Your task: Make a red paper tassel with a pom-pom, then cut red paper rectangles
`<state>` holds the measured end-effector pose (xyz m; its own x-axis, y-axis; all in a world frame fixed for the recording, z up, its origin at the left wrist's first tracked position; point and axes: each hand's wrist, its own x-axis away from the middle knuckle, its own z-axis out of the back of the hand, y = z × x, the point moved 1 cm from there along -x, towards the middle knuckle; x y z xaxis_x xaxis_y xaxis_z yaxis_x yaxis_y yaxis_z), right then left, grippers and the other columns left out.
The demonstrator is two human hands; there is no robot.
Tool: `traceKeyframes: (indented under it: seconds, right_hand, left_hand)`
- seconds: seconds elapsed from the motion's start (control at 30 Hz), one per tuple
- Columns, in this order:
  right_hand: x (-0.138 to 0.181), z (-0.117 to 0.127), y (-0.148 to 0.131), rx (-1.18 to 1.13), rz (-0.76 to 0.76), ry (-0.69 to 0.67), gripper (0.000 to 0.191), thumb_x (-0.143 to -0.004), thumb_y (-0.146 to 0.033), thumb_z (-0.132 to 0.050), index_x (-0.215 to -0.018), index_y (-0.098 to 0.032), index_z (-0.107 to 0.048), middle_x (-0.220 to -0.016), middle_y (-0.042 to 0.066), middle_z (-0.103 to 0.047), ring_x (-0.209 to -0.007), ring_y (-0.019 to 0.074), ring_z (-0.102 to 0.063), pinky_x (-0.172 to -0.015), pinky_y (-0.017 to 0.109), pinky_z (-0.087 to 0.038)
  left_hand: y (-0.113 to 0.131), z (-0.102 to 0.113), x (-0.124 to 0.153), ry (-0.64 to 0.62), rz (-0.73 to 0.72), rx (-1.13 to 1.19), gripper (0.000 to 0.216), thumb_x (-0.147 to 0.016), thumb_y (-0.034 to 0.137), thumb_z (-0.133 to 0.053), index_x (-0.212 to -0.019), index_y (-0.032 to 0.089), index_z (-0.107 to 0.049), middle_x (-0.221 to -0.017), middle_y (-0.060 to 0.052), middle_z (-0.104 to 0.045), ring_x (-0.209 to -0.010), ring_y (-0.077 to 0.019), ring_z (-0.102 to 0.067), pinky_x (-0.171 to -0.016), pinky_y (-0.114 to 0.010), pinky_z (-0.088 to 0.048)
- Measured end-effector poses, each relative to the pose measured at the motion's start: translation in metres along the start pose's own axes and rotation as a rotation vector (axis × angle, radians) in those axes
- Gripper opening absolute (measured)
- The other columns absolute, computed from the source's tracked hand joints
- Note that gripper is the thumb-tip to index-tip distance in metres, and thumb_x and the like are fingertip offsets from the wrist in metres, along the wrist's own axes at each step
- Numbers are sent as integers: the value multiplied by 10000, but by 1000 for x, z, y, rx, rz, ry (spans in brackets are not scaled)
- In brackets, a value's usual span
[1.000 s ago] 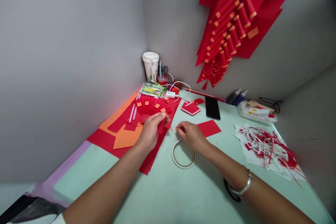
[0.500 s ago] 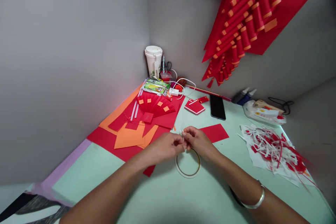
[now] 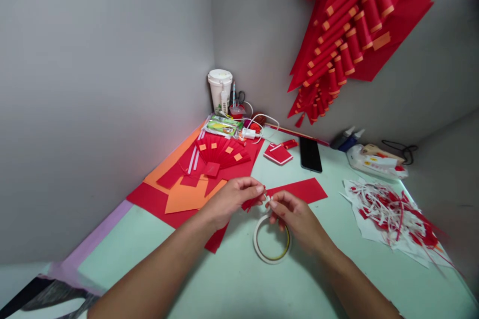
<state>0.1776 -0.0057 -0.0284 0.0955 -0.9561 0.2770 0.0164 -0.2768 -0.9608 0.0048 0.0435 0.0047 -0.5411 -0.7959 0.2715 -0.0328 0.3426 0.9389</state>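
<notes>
So, your left hand (image 3: 236, 198) is pinching a small, dark-edged bit of red paper with a fringed look (image 3: 247, 204) between thumb and fingers, right above the middle of the pale green tabletop (image 3: 232, 286). Your right hand (image 3: 294, 213) is just beside it, thumb and fingertips closed on a thin white strip (image 3: 268, 199) that sits between both hands; can't really tell if the strip touches the red bit, your fingers cover that spot. Under your right fingers there's a white ring-shaped tape roll (image 3: 256, 242) lying flat. Behind your hands you've got a plain red paper rectangle (image 3: 307, 190), and farther back a black phone (image 3: 310, 154). Off to the left, a pleated red paper fan with orange squares (image 3: 224, 155) lies near some flat orange paper sheets (image 3: 183, 200). Way over right: a tangled heap of white and red paper scraps (image 3: 389, 212).
</notes>
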Motion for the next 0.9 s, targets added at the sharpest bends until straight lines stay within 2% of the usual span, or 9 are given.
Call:
traceKeyframes:
  seconds: [0.17, 0.33, 0.5, 0.57, 0.67, 0.73, 0.83, 0.9]
  right_hand:
    - [2, -10, 0, 24, 1, -17, 241, -801, -417, -655, -829, -191, -575, -625, -24, -606, -536, 126, -559, -470, 224, -389]
    - [3, -18, 6, 16, -1, -44, 186, -763, -324, -690, -821, -199, -565, -642, -42, -565, -602, 130, -554, -552, 239, -419]
    - [11, -23, 10, -30, -15, -111, 182, -739, -243, -693, -897, -206, -611, -834, -8, -595, -799, 151, -575, -733, 264, -449]
    - [15, -23, 8, -8, -49, -177, 229, -744, -237, -683, -964, -220, -620, -923, 11, -606, -836, 161, -579, -755, 273, -452]
    - [18, -21, 3, 207, -51, -201, 305, -745, -265, -684, -1044, -250, -631, -872, 7, -603, -712, 157, -560, -677, 277, -442]
    - [18, -16, 0, 404, 71, -97, 291, -745, -295, -687, -1032, -262, -650, -841, 10, -607, -685, 171, -551, -646, 282, -424]
    - [13, -5, -2, 624, 242, 25, 90, -781, -328, -652, -813, -247, -676, -720, 3, -627, -631, 179, -546, -578, 273, -380]
    - [8, 5, -7, 742, 259, 40, 269, -822, -374, -609, -597, -225, -609, -518, -26, -542, -497, 150, -469, -495, 263, -297]
  left_hand:
    - [2, -1, 2, -26, -18, 121, 195, -813, 336, -648, -787, 143, -640, -766, -29, -633, -703, -112, -546, -718, -252, -397]
    - [3, 2, 0, 28, -29, 156, 196, -843, 326, -609, -826, 135, -645, -765, -37, -631, -707, -121, -560, -714, -259, -406]
    - [7, 4, 0, 127, -110, 194, 204, -848, 321, -600, -822, 125, -649, -744, -35, -624, -698, -124, -553, -699, -259, -420]
    - [10, 3, 2, 149, -121, 210, 203, -840, 327, -610, -822, 129, -651, -735, -29, -624, -692, -123, -551, -694, -257, -423]
    - [13, 2, 5, 174, -122, 234, 204, -821, 344, -631, -810, 141, -654, -740, -22, -624, -712, -126, -555, -707, -257, -428]
    - [14, 1, 7, 197, -126, 245, 203, -817, 347, -637, -797, 146, -648, -758, -21, -625, -712, -122, -550, -717, -255, -429]
    - [14, 1, 8, 224, -136, 245, 199, -822, 343, -634, -803, 144, -638, -763, -20, -619, -705, -114, -540, -719, -249, -425]
    - [13, 0, 8, 227, -142, 250, 202, -824, 344, -632, -814, 141, -632, -762, -22, -612, -719, -117, -542, -716, -246, -423]
